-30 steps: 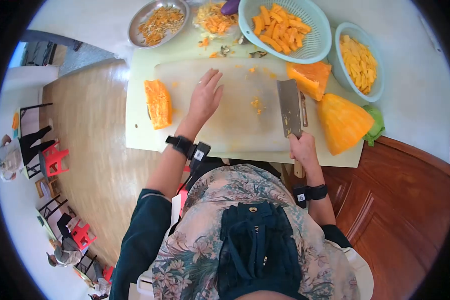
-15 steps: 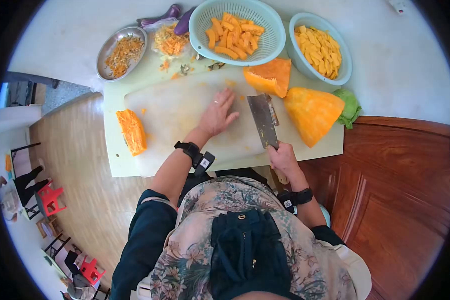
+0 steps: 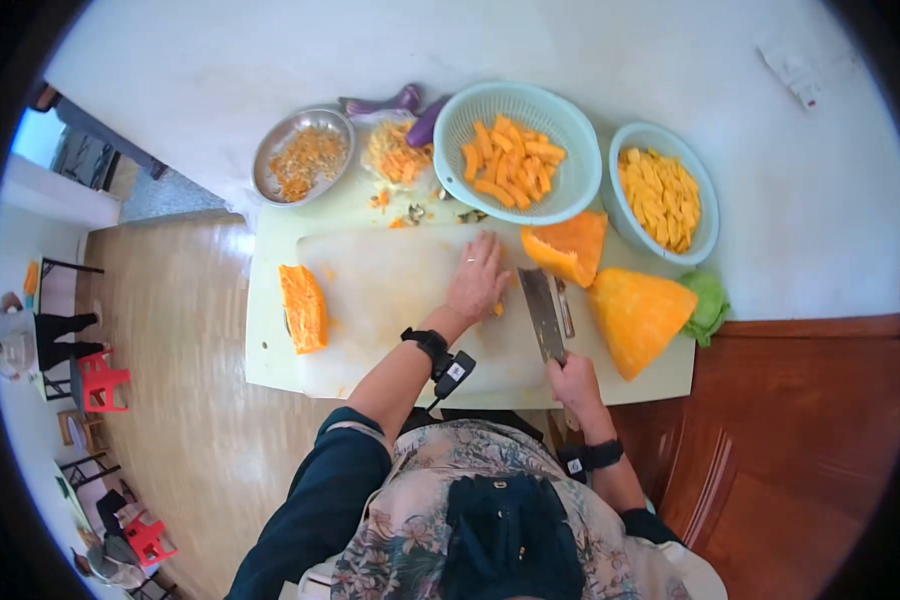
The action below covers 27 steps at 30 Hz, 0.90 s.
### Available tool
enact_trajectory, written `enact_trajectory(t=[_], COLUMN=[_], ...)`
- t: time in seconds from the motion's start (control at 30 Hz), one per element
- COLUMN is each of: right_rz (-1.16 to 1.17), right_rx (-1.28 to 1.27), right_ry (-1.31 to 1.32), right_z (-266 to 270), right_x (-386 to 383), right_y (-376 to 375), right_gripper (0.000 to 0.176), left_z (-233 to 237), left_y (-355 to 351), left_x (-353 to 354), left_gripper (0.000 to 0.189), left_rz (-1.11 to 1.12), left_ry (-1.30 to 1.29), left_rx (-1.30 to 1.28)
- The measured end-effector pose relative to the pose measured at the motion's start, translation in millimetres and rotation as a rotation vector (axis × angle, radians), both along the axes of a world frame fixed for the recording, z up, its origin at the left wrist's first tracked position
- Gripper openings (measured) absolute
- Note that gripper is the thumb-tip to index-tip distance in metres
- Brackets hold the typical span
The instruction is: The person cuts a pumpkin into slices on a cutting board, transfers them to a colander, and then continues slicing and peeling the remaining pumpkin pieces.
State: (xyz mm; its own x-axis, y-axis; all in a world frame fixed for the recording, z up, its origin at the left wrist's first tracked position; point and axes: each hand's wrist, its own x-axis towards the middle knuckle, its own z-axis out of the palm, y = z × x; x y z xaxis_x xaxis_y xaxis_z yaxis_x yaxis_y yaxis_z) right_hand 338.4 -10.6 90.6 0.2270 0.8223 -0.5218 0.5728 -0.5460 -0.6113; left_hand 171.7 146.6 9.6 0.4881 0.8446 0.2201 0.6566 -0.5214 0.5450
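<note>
My left hand (image 3: 478,282) lies on the white cutting board (image 3: 400,340), palm down. Its fingers point toward the far edge, and nothing shows in its grasp. My right hand (image 3: 574,385) is wrapped round the handle of a cleaver (image 3: 543,315), whose blade extends away from me over the board's right part. Beside the blade lies a peeler (image 3: 566,308). A cut pumpkin chunk (image 3: 303,309) rests at the board's left end. To the right of the blade sit a large pumpkin piece (image 3: 638,318) and a smaller orange wedge (image 3: 567,246).
Behind the board stand a metal plate of scraps (image 3: 345,150), a bag of peelings (image 3: 395,152), eggplants (image 3: 426,122), a colander of pumpkin strips (image 3: 585,165) and a bowl of yellow slices (image 3: 711,215). Green cabbage (image 3: 707,307) sits at right. Two people and red stools (image 3: 100,382) are far left.
The view has shifted, so the table items appear lower and further right. My left hand's fingers are closer together on the board. The cleaver is still in my right hand.
</note>
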Motion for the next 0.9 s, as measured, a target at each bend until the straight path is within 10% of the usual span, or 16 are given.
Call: enact_trajectory(t=[0.33,0.9], right_rz=[0.01,0.138], right_rx=[0.072,0.039], right_ry=[-0.024,-0.109], right_z=[-19.8,-11.1], right_x=[10.0,1.0], right_y=[-20.7,-16.1], right_gripper=[0.028,0.029], left_z=[2.4,4.3], left_y=[-33.9,-68.7], left_x=[-41.5,-93.4], left_gripper=[0.037,0.036], left_rz=[-0.668,-0.571], left_ry=[-0.001,-0.007], left_rx=[0.049,0.081])
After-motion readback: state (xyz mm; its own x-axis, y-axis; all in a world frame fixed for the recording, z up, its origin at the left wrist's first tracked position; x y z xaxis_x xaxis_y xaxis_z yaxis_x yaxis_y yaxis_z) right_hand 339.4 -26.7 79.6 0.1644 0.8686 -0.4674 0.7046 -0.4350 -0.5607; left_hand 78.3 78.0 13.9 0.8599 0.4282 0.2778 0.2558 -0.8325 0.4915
